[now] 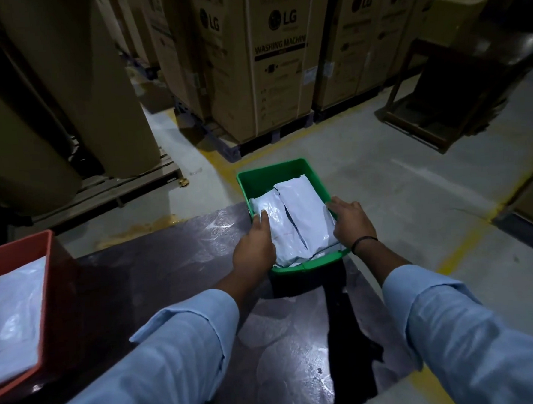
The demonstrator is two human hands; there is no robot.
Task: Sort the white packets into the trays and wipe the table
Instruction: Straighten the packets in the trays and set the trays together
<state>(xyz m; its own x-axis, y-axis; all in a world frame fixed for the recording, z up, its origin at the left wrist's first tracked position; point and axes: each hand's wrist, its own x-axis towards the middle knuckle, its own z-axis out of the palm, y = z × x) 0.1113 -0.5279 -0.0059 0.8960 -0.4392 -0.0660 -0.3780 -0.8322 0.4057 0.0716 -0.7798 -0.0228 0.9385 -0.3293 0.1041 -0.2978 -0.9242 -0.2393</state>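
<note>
A green tray (270,175) stands at the far right corner of the dark table (157,271), partly over its edge. White packets (303,218) lie inside it, side by side. My left hand (255,249) grips the tray's left rim, fingers touching the left packet. My right hand (350,223) holds the tray's right rim, with a black band on its wrist. At the left edge an orange-red tray (51,296) holds more white packets (13,317).
Tall cardboard appliance boxes (269,61) on pallets stand behind the table. A dark wooden frame (439,91) sits at the right on the grey floor, which has yellow lines (467,245). More boxes on a wooden pallet (108,189) fill the left.
</note>
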